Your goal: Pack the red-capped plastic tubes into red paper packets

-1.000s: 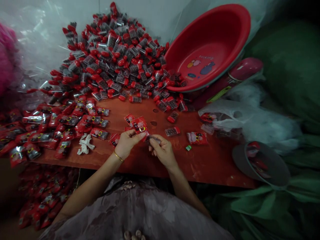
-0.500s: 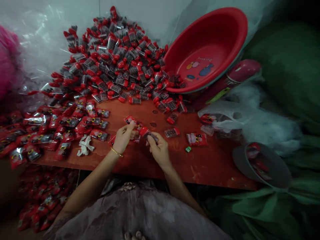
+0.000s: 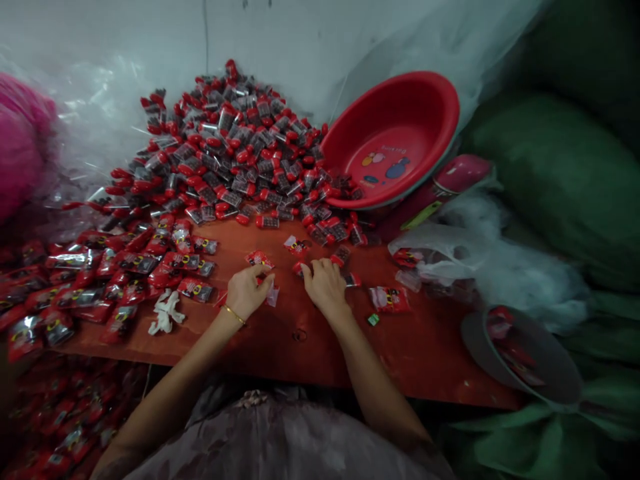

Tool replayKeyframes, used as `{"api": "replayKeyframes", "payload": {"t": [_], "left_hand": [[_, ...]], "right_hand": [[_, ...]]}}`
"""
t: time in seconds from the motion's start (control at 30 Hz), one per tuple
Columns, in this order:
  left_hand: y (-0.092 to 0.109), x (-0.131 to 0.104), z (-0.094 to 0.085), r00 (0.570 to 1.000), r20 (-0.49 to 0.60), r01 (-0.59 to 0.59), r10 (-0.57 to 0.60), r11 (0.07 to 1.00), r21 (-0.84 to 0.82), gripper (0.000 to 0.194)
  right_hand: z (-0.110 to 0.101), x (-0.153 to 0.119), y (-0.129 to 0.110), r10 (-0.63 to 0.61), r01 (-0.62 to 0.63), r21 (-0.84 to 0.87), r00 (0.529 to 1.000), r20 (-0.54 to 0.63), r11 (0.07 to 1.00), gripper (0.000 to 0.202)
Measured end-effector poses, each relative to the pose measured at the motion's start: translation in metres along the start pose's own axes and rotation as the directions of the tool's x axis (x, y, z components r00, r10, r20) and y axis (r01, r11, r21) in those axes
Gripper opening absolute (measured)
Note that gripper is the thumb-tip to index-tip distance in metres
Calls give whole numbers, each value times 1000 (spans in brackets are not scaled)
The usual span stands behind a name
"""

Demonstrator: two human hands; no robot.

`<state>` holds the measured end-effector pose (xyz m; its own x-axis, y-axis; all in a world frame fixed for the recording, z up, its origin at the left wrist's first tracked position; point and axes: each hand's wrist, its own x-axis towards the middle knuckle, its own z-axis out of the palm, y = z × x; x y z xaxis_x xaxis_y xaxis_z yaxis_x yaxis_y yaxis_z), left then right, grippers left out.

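Fingers curled and thumb drawn in, my left hand (image 3: 245, 293) is closed at a small red printed packet (image 3: 273, 293), whose pale clear end shows by the thumb. Another red packet (image 3: 259, 259) lies just beyond these fingers. My right hand (image 3: 326, 288) bends its fingers down around a small red-capped clear container (image 3: 299, 269), mostly hidden by the hand. A printed packet (image 3: 296, 245) lies ahead of it. Two more red-capped containers (image 3: 341, 256) lie against its right side, partly covered.
A big heap of red-capped containers (image 3: 240, 160) fills the back, beside a tilted red basin (image 3: 400, 153). Filled red packets (image 3: 135, 263) spread at left, near a crumpled white piece (image 3: 167, 312). Plastic bags (image 3: 500, 260) and a grey bowl (image 3: 473, 347) are at right.
My hands have moved apart; the right has lowered from holding a container up to the tabletop. A packet now lies ahead of it. The view has tilted up.
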<state>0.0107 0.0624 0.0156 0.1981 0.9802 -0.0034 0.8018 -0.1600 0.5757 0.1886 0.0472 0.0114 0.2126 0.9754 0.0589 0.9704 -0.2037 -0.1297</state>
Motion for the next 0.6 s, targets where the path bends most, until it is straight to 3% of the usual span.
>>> {"api": "replayKeyframes", "payload": {"t": [0.17,0.27,0.37,0.47,0.53,0.6], "left_hand": [[-4,-3,-1,1000,-24,-5,3,995,-102,28],[-3,-1,-6,997,-70,-37,33,998,-57,29],[4,5,-15,977,-147,-146,152,988,53,30],[16,14,-24,944,-155,-260,290,947,189,42],[24,19,-29,951,-38,-289,308,923,254,40],[29,22,-32,965,97,-263,245,928,264,21]], "right_hand": [[4,55,-8,-14,15,-11,997,76,1000,33],[4,73,-10,-128,130,-3,982,137,992,21],[1,70,-13,-301,302,14,944,138,953,18],[-8,53,-18,-507,508,27,855,106,861,22],[-17,41,-20,-656,656,6,754,37,755,24],[-27,33,-20,-756,756,-23,652,-58,654,25]]}}
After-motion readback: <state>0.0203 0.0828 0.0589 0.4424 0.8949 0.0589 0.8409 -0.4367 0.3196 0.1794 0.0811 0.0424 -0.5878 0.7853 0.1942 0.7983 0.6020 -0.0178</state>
